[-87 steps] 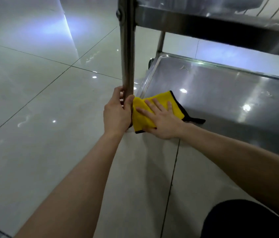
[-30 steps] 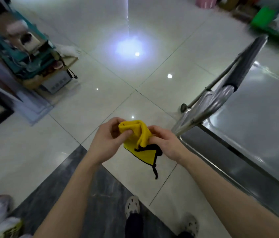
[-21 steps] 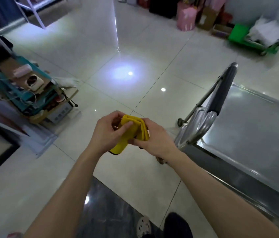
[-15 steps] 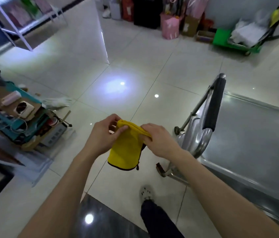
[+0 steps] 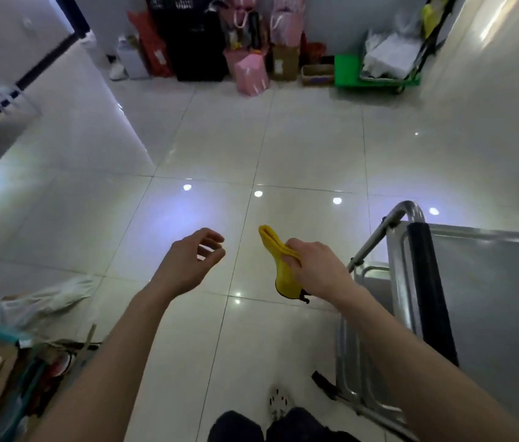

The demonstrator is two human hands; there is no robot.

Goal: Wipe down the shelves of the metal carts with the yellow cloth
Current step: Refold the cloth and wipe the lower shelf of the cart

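R hand [image 5: 318,266] grip round folded yellow cloth [image 5: 278,261]; L hand [image 5: 188,263] grip loose, empty. Metal cart [image 5: 491,298] beside. Green cart [image 5: 347,71]: white bags [image 5: 385,57].

On my feed the left hand [image 5: 188,266] and right hand [image 5: 318,269] are bare, and both forearms [image 5: 114,362] run uncovered from the wrists down to the bottom edge of the frame. At bottom centre I see dark trousers [image 5: 296,425] over the knees, and just above them a pale clog-style shoe [image 5: 278,401] with small dark holes across its toe.
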